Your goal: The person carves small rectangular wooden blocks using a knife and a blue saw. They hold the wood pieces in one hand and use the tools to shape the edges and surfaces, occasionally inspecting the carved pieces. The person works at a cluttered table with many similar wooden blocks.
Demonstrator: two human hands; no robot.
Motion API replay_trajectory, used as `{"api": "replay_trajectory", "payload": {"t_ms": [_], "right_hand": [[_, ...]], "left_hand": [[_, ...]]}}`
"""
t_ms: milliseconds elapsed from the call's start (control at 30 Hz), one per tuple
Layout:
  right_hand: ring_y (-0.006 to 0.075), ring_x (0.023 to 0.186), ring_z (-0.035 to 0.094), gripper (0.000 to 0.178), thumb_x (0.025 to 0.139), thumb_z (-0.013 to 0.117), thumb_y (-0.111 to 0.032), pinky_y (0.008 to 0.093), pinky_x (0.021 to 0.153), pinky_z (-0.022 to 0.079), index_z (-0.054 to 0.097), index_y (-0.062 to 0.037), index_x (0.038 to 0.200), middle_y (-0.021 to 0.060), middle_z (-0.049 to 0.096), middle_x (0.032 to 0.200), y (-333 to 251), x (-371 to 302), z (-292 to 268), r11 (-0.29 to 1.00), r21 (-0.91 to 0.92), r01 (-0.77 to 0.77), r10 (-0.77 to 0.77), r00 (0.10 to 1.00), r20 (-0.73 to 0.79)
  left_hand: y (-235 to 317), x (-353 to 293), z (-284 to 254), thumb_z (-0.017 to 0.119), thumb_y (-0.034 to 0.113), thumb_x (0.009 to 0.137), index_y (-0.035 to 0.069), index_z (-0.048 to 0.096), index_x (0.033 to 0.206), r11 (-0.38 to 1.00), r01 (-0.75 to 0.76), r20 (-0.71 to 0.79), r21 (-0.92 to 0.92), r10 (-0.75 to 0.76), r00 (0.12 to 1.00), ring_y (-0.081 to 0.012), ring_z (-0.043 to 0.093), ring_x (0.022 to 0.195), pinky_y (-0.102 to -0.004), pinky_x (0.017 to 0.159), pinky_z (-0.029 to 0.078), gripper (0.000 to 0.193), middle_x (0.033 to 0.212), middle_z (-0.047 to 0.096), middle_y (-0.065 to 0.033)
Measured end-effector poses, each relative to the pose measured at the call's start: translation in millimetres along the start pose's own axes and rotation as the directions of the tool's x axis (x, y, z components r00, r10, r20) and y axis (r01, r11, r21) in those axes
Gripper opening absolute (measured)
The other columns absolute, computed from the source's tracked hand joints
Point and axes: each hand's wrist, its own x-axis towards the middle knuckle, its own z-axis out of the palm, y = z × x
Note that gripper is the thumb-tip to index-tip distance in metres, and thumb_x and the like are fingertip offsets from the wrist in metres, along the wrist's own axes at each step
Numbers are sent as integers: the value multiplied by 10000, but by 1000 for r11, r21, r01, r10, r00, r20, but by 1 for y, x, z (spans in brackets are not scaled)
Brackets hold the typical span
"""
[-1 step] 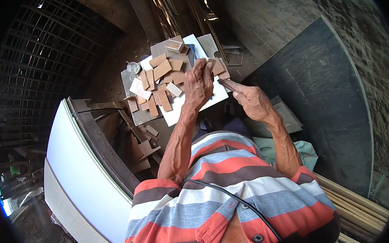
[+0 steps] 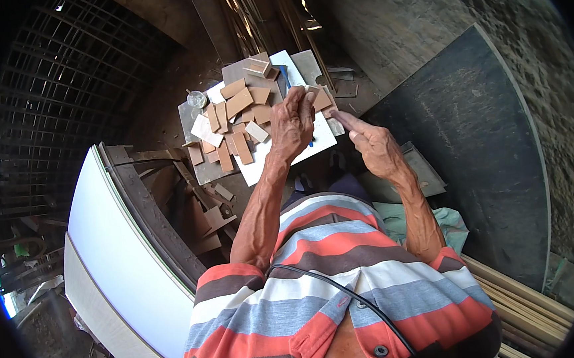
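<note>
Upper centre: left hand [image 2: 294, 122] gripping small wooden piece [image 2: 321, 99] above white board [image 2: 321, 140], clear of scattered offcuts [image 2: 238, 102]; right hand [image 2: 372, 144] beside it, fingers extended, holding nothing visible.

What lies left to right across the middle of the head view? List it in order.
White panel → small wooden pieces on the pale board → left hand holding a wooden piece → right hand, fingers out → big dark sheet.

Both hands raised ahead: left hand [image 2: 293, 122] curled, fingers down; right hand [image 2: 374, 145] index extended.
</note>
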Motion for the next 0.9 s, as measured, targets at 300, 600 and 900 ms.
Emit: {"api": "replay_trajectory", "payload": {"t_ms": [300,600,900], "right_hand": [[295,1296,499,463,959,396,-85,346,1011,428,425,5,1412,174,507,1406,-37,14,8,982,185,49,-28,993,-114],[284,973,659,484,963,417,-43,348,818,513,407,-75,1446,170,568,1320,-8,14,37,981,37,190,-181,969,-168],[15,529,379,194,913,606,-214,199,470,319,643,-35,979,-76,429,627,-9,37,20,703,711,-21,284,924,-254]], "left_hand": [[-4,-4,9,538,185,992,18,584,873,993,41,-37,-112,-45,998,-103,493,480,-272,457,375,210,552,517,-36],[4,-2,9,545,260,998,103,513,809,462,428,242,-777,-408,880,-42,415,475,-192,397,300,247,616,462,38],[13,-8,6,538,250,1006,66,566,849,811,310,170,-497,-259,951,-28,401,514,-200,440,292,244,634,472,47]]}}
